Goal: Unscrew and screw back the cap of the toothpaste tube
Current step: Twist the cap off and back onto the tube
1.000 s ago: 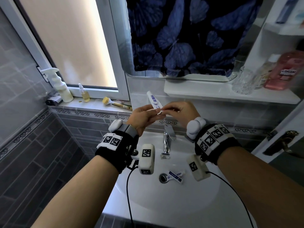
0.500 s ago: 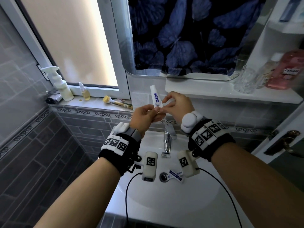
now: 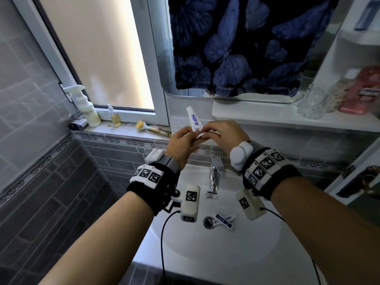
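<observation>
Progress is hard to read from the head view, the only one there is. The toothpaste tube [image 3: 193, 119] is held up over the back of the sink [image 3: 257, 243], its flat crimped end pointing up toward the mirror [image 3: 236, 48] and its neck end down between the hands. The left hand [image 3: 182, 144] is closed round the lower body of the tube. The right hand [image 3: 223, 136] has thumb and fingertips pinched in at the neck end, probably on the cap, though the fingers hide it, so I cannot tell whether it is being loosened, is already off, or is going back on. At least some turning looks left.

Room is fair: open air around both hands, the shelf [image 3: 267, 118] edge just behind, the tap [image 3: 216, 173] below, and a second small tube [image 3: 225, 220] beside the drain.
</observation>
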`<state>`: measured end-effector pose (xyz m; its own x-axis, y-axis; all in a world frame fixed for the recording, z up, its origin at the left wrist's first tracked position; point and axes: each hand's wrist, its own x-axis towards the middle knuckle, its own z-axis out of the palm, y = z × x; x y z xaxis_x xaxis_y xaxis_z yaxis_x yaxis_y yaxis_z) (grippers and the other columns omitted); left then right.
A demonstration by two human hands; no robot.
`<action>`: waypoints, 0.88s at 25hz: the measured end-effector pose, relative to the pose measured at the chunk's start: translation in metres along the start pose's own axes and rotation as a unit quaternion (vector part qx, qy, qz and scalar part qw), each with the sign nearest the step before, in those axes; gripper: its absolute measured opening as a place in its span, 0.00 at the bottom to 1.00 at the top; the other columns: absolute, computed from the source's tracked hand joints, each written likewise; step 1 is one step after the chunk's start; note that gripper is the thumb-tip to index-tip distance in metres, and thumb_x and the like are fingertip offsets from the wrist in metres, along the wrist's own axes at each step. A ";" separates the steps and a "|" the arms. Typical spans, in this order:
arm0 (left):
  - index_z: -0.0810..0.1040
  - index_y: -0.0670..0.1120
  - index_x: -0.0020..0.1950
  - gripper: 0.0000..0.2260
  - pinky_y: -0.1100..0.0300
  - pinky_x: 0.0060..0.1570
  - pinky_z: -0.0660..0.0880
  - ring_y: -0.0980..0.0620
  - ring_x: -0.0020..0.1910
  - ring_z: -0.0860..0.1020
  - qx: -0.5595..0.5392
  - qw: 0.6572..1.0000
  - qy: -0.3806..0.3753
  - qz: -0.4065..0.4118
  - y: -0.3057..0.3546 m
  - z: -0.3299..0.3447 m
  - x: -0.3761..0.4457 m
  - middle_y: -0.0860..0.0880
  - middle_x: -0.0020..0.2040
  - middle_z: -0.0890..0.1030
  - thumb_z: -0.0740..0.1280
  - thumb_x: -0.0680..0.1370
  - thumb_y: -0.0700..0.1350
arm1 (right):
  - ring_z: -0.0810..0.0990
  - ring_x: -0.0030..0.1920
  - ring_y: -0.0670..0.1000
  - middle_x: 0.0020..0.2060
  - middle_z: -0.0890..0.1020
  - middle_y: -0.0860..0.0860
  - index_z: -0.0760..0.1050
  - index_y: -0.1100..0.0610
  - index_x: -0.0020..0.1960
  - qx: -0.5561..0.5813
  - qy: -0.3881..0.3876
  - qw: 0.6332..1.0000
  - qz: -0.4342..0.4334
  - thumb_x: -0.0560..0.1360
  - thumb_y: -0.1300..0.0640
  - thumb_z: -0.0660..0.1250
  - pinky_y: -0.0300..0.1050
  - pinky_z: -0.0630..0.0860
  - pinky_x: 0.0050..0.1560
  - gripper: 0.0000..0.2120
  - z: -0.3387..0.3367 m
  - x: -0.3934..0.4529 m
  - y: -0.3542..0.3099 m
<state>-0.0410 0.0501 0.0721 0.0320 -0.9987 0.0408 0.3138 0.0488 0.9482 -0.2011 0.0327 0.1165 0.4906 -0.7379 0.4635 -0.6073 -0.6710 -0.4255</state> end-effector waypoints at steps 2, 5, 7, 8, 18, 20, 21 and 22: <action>0.81 0.47 0.54 0.09 0.58 0.44 0.74 0.51 0.46 0.82 -0.026 0.999 -0.025 0.012 0.007 0.007 0.013 0.47 0.47 0.84 0.63 0.79 0.38 | 0.81 0.53 0.53 0.53 0.84 0.53 0.82 0.60 0.53 -0.046 -0.002 0.999 -0.005 0.76 0.59 0.69 0.48 0.74 0.57 0.08 -0.008 0.009 -0.002; 0.79 0.38 0.57 0.09 0.58 0.49 0.78 0.52 0.43 0.83 -0.041 0.997 -0.062 0.024 0.012 0.016 0.029 0.44 0.46 0.85 0.65 0.79 0.39 | 0.81 0.49 0.54 0.49 0.84 0.54 0.82 0.59 0.51 -0.024 0.029 0.996 0.087 0.77 0.56 0.68 0.44 0.73 0.51 0.08 -0.016 0.014 0.001; 0.79 0.35 0.57 0.09 0.59 0.53 0.79 0.49 0.49 0.84 -0.023 0.994 -0.100 0.034 0.011 0.020 0.035 0.42 0.49 0.86 0.67 0.79 0.39 | 0.80 0.48 0.52 0.48 0.84 0.53 0.82 0.58 0.51 -0.027 0.035 0.987 0.151 0.77 0.54 0.68 0.40 0.72 0.48 0.08 -0.021 0.018 0.005; 0.78 0.35 0.58 0.10 0.58 0.55 0.79 0.48 0.52 0.84 -0.019 0.992 -0.117 0.037 0.009 0.024 0.036 0.41 0.51 0.85 0.67 0.79 0.38 | 0.81 0.48 0.51 0.49 0.84 0.53 0.82 0.57 0.51 -0.036 0.028 0.983 0.176 0.77 0.54 0.68 0.39 0.71 0.48 0.09 -0.024 0.019 0.008; 0.78 0.38 0.50 0.02 0.56 0.56 0.80 0.47 0.42 0.83 -0.093 0.992 -0.079 0.025 0.008 0.077 0.041 0.40 0.43 0.84 0.65 0.80 0.36 | 0.86 0.40 0.55 0.38 0.86 0.56 0.77 0.56 0.40 0.196 0.180 0.916 0.301 0.61 0.58 0.82 0.53 0.84 0.44 0.16 -0.058 0.006 0.021; 0.77 0.38 0.50 0.02 0.55 0.56 0.79 0.47 0.42 0.83 -0.103 0.991 -0.076 0.029 0.012 0.083 0.046 0.41 0.42 0.84 0.65 0.80 0.36 | 0.87 0.40 0.54 0.38 0.86 0.55 0.78 0.56 0.40 0.194 0.174 0.926 0.272 0.61 0.59 0.82 0.54 0.84 0.46 0.15 -0.064 0.009 0.027; 0.77 0.38 0.49 0.02 0.55 0.55 0.79 0.48 0.40 0.84 -0.113 0.990 -0.073 0.033 0.015 0.089 0.050 0.42 0.41 0.84 0.65 0.80 0.36 | 0.87 0.39 0.53 0.37 0.86 0.54 0.78 0.56 0.40 0.194 0.183 0.928 0.259 0.60 0.59 0.82 0.53 0.84 0.47 0.15 -0.069 0.011 0.031; 0.78 0.38 0.49 0.02 0.55 0.55 0.79 0.49 0.39 0.84 -0.120 0.990 -0.068 0.038 0.018 0.094 0.054 0.43 0.40 0.85 0.65 0.80 0.36 | 0.87 0.39 0.52 0.36 0.87 0.53 0.78 0.56 0.40 0.203 0.197 0.926 0.250 0.60 0.59 0.82 0.53 0.84 0.46 0.15 -0.072 0.013 0.035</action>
<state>-0.1229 -0.0049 0.1209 -0.0584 -0.9843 0.1668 0.5331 0.1105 0.8388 -0.2610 0.0049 0.1640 -0.1024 -0.9336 0.3434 -0.3725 -0.2841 -0.8835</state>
